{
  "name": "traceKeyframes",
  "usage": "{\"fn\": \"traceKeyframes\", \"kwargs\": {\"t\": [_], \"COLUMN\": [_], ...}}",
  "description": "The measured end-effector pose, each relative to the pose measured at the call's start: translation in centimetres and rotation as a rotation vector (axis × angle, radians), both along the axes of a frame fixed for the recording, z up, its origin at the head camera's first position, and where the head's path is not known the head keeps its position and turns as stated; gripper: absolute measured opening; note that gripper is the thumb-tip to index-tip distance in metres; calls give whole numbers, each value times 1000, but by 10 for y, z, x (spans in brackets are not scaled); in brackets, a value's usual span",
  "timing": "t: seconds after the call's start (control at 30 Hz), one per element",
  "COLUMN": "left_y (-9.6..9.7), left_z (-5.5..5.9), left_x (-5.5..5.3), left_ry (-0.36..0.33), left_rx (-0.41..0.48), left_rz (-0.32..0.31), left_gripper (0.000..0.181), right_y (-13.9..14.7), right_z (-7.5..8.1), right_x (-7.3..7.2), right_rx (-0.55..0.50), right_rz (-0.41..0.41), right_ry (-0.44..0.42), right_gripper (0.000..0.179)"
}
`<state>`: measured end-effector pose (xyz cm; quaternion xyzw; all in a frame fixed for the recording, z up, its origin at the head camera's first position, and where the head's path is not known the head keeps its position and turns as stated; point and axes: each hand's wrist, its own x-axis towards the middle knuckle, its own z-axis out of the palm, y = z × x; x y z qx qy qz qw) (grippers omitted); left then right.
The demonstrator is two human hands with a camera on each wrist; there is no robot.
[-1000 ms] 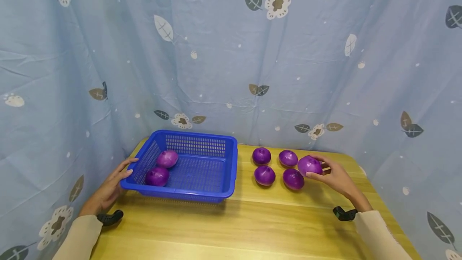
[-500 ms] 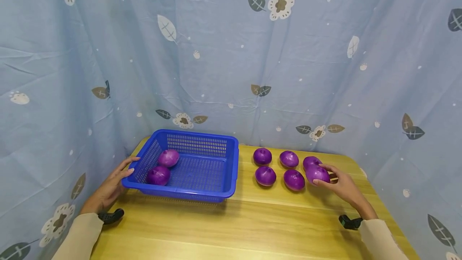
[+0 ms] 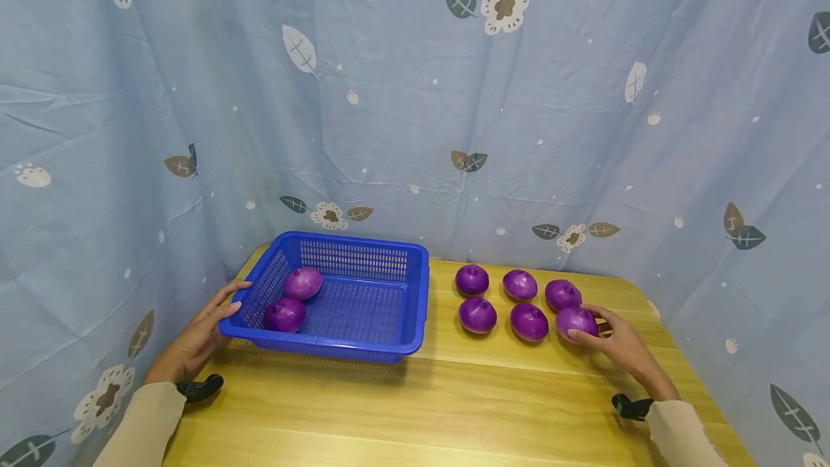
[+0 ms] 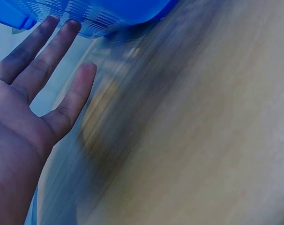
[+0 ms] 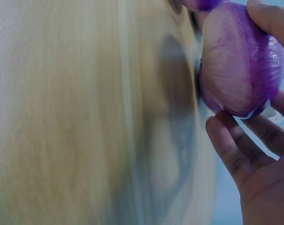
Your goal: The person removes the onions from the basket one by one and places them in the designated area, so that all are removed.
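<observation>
My right hand holds a purple onion between thumb and fingers, at the right front of a group of onions. In the right wrist view this onion shows a pale side. Whether it touches the table is unclear. My left hand touches the left side of a blue plastic basket with its fingers extended. The left wrist view shows those fingers straight against the basket's slotted wall. Two onions lie inside the basket at its left end, a lighter one behind a darker one.
More purple onions stand in two rows right of the basket, among them a back-left one, a front-left one and one beside the held onion. A wooden table carries everything. A blue patterned curtain surrounds it.
The right hand has carried its onion rightward and toward the front, lowering it before the back-right onion, which it earlier hid. The left hand and basket have stayed put.
</observation>
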<state>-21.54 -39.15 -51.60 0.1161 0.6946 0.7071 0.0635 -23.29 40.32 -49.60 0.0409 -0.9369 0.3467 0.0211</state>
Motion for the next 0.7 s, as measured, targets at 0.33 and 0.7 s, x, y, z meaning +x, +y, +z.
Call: {"fn": "traceKeyframes", "kwargs": {"t": [0.33, 0.7], "left_y": [0, 1], "left_z": [0, 0], "left_x": [0, 0], "left_ry": [2, -1], "left_rx": [5, 11], "left_rz": [16, 14], "left_gripper": [46, 47], "right_y": [0, 1], "right_z": [-8, -11], "right_x": [0, 1], "right_rx": [-13, -15], "right_rz": [5, 14], "right_ry": [-39, -60], "right_gripper": [84, 86]}}
